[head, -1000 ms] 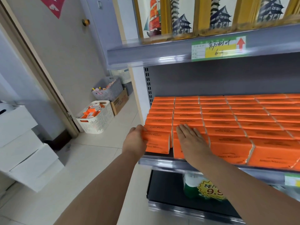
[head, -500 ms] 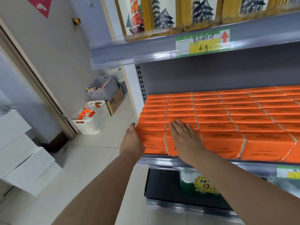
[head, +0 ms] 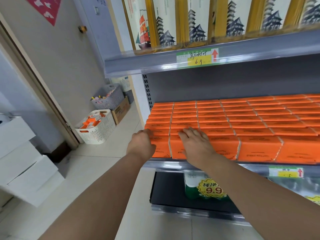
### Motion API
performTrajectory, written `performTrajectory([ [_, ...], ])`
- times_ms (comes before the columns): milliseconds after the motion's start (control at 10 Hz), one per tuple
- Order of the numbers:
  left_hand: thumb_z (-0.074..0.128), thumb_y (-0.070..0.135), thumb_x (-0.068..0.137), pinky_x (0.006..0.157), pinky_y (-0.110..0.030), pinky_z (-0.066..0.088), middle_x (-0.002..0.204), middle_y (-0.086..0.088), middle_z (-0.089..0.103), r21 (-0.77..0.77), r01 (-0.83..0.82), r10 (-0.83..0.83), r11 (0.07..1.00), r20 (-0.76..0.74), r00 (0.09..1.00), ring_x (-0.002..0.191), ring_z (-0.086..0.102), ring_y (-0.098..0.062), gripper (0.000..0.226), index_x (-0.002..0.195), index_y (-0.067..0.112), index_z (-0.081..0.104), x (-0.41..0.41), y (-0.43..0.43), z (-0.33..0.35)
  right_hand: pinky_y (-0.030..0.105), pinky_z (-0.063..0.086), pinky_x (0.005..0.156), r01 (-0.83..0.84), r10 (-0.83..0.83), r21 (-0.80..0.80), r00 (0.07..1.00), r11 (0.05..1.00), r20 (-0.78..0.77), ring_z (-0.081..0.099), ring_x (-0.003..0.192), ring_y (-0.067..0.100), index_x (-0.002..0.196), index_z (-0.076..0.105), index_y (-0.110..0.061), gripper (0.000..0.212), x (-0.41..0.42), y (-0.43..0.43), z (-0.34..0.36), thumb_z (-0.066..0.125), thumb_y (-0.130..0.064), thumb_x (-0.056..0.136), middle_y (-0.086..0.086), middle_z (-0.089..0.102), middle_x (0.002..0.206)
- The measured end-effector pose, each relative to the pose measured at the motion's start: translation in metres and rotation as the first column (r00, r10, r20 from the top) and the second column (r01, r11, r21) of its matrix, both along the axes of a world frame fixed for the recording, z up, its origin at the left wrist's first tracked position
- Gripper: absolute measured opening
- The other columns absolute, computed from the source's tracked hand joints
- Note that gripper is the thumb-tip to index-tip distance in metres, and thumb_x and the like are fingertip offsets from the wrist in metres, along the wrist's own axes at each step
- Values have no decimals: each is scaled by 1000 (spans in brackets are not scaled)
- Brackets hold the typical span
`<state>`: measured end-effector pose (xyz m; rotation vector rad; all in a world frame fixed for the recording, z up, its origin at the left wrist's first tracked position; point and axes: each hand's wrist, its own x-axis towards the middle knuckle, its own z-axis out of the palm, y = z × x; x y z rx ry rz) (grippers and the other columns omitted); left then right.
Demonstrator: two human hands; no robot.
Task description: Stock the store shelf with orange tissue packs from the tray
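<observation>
Pressing the front row into line seems to be the step now. The right hand (head: 195, 144) lies flat on the second column of orange tissue packs (head: 242, 129), fingers straight and a little spread, probably so that the packs do not lift. The left hand (head: 141, 144) is at the outer end of the front-left pack (head: 161, 148). Its fingers bend over that end, but I cannot tell if they grip or only push. The packs fill the shelf (head: 251, 166) in neat rows up to its front edge. A white basket (head: 102, 132) with orange items stands on the floor, well apart.
</observation>
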<state>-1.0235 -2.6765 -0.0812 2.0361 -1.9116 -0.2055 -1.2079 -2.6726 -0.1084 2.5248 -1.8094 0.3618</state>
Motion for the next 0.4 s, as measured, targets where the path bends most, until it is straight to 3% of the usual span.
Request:
performTrajectory([
  [100,61,20,85,79,-30,48,115,-4,62,28,16,-15,1000,-13,1000,104,58,-24,38,123,17,55,-4,15,10,46,10,118,1,-1,22,1000,1000,-31,14,145,24,145,30,-14,57,-3,12,10,54,-23,94,8,24,154],
  [200,59,26,89,85,-32,49,117,-5,61,71,39,-39,997,-6,999,105,58,-24,34,122,17,57,-6,34,21,44,18,114,-3,4,30,999,1000,-38,23,140,25,142,36,-15,53,-2,28,19,52,-31,95,8,31,148],
  [400,60,31,90,91,-33,47,121,-4,59,134,60,-66,989,44,997,111,55,-23,34,120,15,59,5,67,36,41,31,105,-46,48,32,997,998,-56,37,128,26,134,44,-14,43,8,61,25,50,-30,95,7,43,136],
])
